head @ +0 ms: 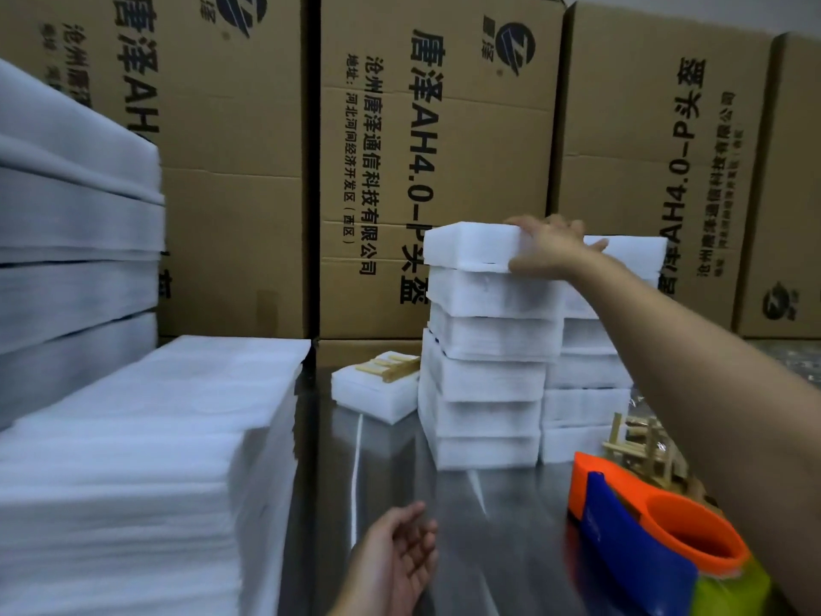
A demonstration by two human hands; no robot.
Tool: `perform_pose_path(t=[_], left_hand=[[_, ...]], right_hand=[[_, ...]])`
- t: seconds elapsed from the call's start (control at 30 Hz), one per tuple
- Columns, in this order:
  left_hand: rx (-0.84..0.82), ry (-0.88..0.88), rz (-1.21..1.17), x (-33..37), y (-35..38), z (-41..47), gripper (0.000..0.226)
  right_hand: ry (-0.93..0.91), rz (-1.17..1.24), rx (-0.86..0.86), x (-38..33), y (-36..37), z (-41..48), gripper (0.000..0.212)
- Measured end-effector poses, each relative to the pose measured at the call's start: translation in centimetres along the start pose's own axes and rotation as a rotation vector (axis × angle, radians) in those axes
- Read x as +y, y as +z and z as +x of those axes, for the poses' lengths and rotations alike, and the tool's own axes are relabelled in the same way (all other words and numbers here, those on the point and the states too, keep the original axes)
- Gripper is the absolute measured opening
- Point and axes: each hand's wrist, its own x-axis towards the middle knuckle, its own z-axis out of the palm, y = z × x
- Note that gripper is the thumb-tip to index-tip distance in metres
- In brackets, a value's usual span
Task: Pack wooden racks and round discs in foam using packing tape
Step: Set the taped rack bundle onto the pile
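**Gripping the top foam pack (466,246)**

My right hand (548,253) clasps it atop the stack (484,384), thumb at its lower edge. My left hand (400,557) floats open, palm up, empty. Wooden racks (639,442) lie under my right forearm.

The shiny metal table (400,477) is carrying foam sheets (133,460) near left, stacked foam packs (484,380) far right, and a tape dispenser (644,526) near right.

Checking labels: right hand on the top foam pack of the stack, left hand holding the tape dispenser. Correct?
Wrong on the left hand: head view shows it open and empty, the tape dispenser lying untouched on the table. The right hand is on the top foam pack.
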Motion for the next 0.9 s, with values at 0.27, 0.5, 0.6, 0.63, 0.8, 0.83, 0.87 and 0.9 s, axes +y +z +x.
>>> perform_pose_path(t=[0.27, 0.5, 0.6, 0.63, 0.8, 0.83, 0.87, 0.9], left_hand=[[-0.039, -0.005, 0.035, 0.1, -0.3, 0.2, 0.017], [-0.056, 0.023, 0.031, 0.2, -0.5, 0.5, 0.016], [-0.069, 0.024, 0.021, 0.2, -0.5, 0.3, 0.016], [-0.072, 0.027, 0.026, 0.3, -0.6, 0.3, 0.016], [-0.052, 0.08, 0.043, 0.8, -1.1, 0.2, 0.014], [-0.05, 0.09, 0.035, 0.9, -1.3, 0.1, 0.015], [-0.051, 0.104, 0.018, 1.0, -1.3, 0.0, 0.016], [-0.051, 0.121, -0.006, 1.1, -1.3, -0.1, 0.019]], right_hand=[[-0.292, 0.316, -0.035, 1.1, -1.7, 0.4, 0.049], [-0.297, 0.332, 0.236, -0.3, -3.9, -3.8, 0.041], [-0.349, 0.343, 0.344, -0.6, -6.1, -8.1, 0.042], [-0.381, 0.354, 0.378, -0.5, -6.7, -10.0, 0.041], [-0.507, 0.323, 0.375, 1.0, -7.0, -20.2, 0.042], [-0.545, 0.302, 0.372, 1.4, -6.4, -22.4, 0.041], [-0.575, 0.283, 0.368, 1.7, -5.6, -24.4, 0.039], [-0.592, 0.27, 0.361, 2.0, -4.6, -26.3, 0.039]])
